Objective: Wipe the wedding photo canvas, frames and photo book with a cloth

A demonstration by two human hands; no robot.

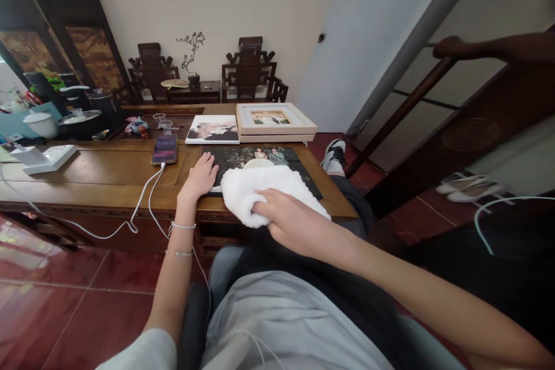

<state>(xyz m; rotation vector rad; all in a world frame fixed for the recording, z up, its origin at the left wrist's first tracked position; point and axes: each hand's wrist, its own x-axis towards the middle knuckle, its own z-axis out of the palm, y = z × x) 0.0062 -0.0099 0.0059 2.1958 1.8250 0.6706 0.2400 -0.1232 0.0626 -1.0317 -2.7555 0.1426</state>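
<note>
A dark photo panel (299,165) lies flat at the right end of the wooden table, two people pictured on it. My left hand (203,174) rests on its left edge with the fingers stretched out. In my right hand (281,217) is a fluffy white cloth (277,182), gripped at its near left part with the fingers wrapped into it. The cloth covers much of the panel's near side and hangs over the table's front edge. Just beyond lie a white-edged photo print (212,129) and a cream picture frame (275,121).
Left of the panel, a phone (165,149) is plugged into a white cable (147,191) that hangs over the table front (99,185). Farther left are a power strip (52,158), a lidded pot (80,121) and a white cup (41,124). A wooden chair arm (489,49) stands at right.
</note>
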